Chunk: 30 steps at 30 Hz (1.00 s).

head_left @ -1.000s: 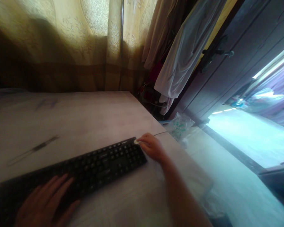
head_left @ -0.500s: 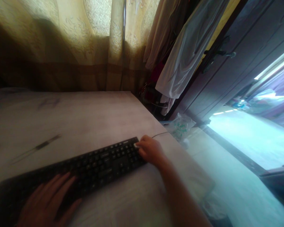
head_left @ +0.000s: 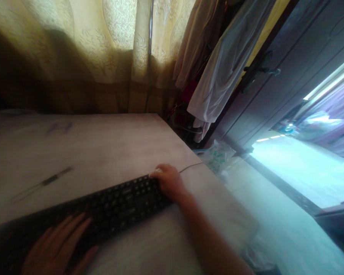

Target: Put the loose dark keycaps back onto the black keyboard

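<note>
A black keyboard (head_left: 114, 206) lies slantwise on the pale table (head_left: 103, 145). My left hand (head_left: 60, 248) rests flat on its left part, fingers spread, gripping nothing. My right hand (head_left: 167, 181) sits curled over the keyboard's far right corner. Its fingertips pinch a small white thing (head_left: 158, 170) that is too blurred to identify. A thin cable (head_left: 192, 165) runs from that corner to the table's right edge.
A dark pen-like object (head_left: 50, 178) lies on the table to the left. Patterned curtains (head_left: 103, 57) hang behind. Clothes (head_left: 218, 76) hang beside a dark door (head_left: 289, 76). A plastic bag (head_left: 218, 154) lies on the floor past the table's right edge.
My right hand has slid left along the keyboard's far edge, from just off its right end onto the corner keys. My left hand has stayed in place.
</note>
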Each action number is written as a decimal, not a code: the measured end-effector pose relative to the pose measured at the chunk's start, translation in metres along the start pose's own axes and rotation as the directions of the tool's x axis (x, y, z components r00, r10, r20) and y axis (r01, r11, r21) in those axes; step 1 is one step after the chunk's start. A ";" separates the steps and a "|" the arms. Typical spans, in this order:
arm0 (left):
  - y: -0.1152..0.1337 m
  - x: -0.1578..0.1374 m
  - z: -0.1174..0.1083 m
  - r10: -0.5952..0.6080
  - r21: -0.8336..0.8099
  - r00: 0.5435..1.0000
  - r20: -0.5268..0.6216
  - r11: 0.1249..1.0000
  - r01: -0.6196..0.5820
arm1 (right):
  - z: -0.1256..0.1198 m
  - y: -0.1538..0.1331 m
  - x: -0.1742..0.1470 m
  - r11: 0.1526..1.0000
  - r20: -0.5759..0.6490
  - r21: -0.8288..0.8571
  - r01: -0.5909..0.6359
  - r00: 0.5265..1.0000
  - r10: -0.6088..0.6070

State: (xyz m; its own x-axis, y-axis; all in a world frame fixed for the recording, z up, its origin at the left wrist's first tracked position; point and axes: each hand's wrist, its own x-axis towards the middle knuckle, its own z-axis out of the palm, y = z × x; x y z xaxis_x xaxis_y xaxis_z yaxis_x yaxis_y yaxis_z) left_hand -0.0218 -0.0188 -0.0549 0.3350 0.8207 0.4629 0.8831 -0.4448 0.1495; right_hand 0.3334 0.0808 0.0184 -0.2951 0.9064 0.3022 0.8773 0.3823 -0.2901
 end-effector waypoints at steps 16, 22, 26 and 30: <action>0.009 0.009 -0.007 0.126 0.117 0.988 -0.087 0.986 -0.115 | 0.001 -0.013 0.005 0.995 0.048 -0.088 -0.043 0.998 0.047; 0.011 0.010 -0.010 0.128 0.126 0.989 -0.070 0.985 -0.119 | -0.004 -0.006 0.003 0.983 0.051 -0.135 -0.122 0.990 0.130; 0.011 0.009 -0.009 0.106 0.109 0.993 -0.058 0.989 -0.099 | -0.016 0.011 -0.001 0.963 0.024 -0.167 -0.209 0.976 0.216; 0.010 0.009 -0.008 0.101 0.102 0.993 -0.065 0.990 -0.094 | -0.019 0.014 -0.006 0.952 -0.013 -0.166 -0.259 0.965 0.260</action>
State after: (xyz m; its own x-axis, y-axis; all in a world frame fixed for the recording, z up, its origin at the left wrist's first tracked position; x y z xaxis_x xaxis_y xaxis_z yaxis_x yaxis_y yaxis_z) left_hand -0.0127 -0.0189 -0.0422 0.4005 0.7463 0.5316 0.8765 -0.4812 0.0153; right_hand 0.3542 0.0776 0.0301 -0.0517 0.9722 0.2282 0.9740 0.0996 -0.2034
